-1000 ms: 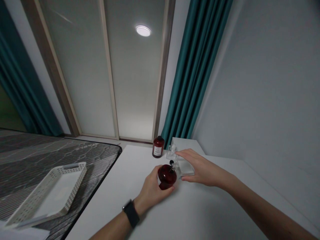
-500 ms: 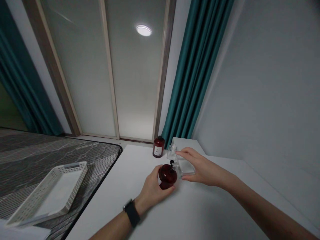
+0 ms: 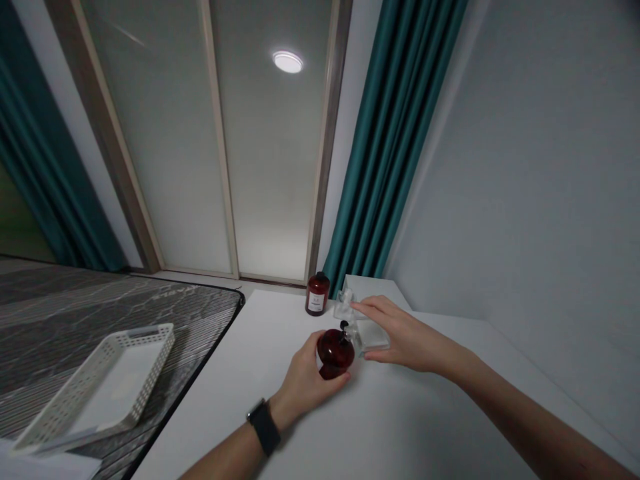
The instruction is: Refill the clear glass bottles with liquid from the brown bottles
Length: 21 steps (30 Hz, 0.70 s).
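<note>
White table (image 3: 240, 373) extends leftward to its edge (image 3: 196, 385); hands (image 3: 307, 370) (image 3: 395, 333) clasp red bottle (image 3: 336, 348), clear container (image 3: 373, 336).

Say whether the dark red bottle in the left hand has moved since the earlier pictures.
No. The held bottle shows no visible shift against the other red bottle on the white table behind it.

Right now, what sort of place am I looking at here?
Probably a room in a home, perhaps a bedroom. It has long teal curtains, tall frosted door panels and a grey, dark-edged surface that looks like a mattress, though I can't be sure.
</note>
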Motion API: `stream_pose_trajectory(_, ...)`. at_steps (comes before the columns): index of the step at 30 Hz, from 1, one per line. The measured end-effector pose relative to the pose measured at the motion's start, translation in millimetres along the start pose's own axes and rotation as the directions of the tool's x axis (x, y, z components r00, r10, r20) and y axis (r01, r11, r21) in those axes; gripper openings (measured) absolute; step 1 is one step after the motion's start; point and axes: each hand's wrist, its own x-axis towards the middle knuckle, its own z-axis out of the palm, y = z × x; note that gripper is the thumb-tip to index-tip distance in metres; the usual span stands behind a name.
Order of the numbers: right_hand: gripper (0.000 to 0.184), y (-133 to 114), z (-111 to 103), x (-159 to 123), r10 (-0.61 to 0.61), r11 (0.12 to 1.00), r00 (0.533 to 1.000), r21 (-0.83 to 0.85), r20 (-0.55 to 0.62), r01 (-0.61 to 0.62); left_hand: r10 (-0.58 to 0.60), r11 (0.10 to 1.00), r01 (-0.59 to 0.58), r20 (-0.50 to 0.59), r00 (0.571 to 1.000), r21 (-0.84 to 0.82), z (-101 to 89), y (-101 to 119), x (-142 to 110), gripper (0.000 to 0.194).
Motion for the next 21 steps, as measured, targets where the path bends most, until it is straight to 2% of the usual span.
stream_pose_trajectory(21, 0.091, -0.3, -1.7, 2.7, -0.039, 0.997, 0.999, -0.059, -0.005, 0.039, -0.021, 1.0, 0.021, -0.003, 1.0, -0.024, 0.5, 1.4, -1.0, 0.065)
